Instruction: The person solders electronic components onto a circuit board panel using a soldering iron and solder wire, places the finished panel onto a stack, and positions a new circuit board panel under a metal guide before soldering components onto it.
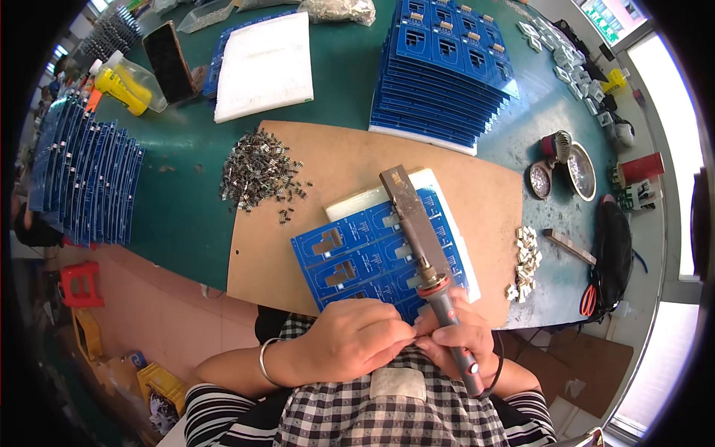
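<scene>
A soldering iron (450,320) with a grey handle and red-orange collar lies in my right hand (468,339), its metal shaft pointing away from me. My left hand (357,335) is closed in a pinch, its fingertips meeting those of my right hand; anything between them is too small to make out. Just beyond both hands, a blue circuit board panel (365,249) with cut-outs rests on a white foam pad (468,276). Across the panel, under the iron's shaft, extends a dark flat bar (417,216). My hands cover the panel's near edge.
A brown board (275,257) lies on the green table (182,194). It carries a heap of small black parts (261,167). Blue panels stand stacked at the back (439,89) and left (86,175). White connectors (526,261), a metal dish (581,171) and scissors (588,299) are on the right.
</scene>
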Motion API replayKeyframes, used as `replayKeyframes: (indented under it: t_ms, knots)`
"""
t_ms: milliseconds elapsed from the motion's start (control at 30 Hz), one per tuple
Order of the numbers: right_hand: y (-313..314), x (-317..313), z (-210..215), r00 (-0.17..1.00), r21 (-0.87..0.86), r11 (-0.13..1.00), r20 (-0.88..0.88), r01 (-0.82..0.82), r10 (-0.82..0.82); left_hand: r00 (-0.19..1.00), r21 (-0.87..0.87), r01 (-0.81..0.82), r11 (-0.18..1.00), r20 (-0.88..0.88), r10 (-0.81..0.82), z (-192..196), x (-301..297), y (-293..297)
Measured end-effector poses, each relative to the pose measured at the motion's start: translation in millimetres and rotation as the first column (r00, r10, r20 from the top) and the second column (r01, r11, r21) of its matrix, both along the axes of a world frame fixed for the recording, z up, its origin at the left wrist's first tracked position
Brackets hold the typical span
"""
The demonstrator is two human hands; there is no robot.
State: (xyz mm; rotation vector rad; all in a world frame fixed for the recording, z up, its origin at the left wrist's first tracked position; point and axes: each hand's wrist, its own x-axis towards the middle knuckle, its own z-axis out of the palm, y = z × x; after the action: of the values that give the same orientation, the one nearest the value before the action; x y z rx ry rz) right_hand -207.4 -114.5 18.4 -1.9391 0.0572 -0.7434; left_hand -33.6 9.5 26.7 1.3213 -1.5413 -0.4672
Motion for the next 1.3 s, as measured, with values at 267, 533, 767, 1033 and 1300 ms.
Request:
replayKeyframes:
  t_ms: [267,533,767,1033,1300]
  knots:
    - [-7.5,-11.2,-4.3,0.997,0.064,0.995,-0.044,0.070,-0.067,0.986,0.118,-0.167,0.979,0.040,0.163,-4.7,19.6,14.8]
    - [-30.1,-19.5,-0.3,0.975,-0.067,0.973,0.031,0.220,-0.219,0.869,0.023,-0.389,0.921,0.341,0.358,-17.4,40.3,16.8]
    - [-21.7,-23.4,-3.4,0.961,-0.018,0.963,-0.059,0.269,-0.270,0.857,0.005,-0.387,0.922,0.369,0.359,-25.6,39.7,13.1]
    - [-20.6,-27.0,-2.0,0.968,-0.020,0.974,-0.111,0.224,-0.224,0.849,-0.008,-0.390,0.921,0.384,0.363,-28.6,36.1,11.1]
    - [-21.1,-27.8,-5.8,0.967,0.036,0.967,-0.038,0.252,-0.250,0.855,0.012,-0.381,0.925,0.385,0.347,-28.8,37.1,10.3]
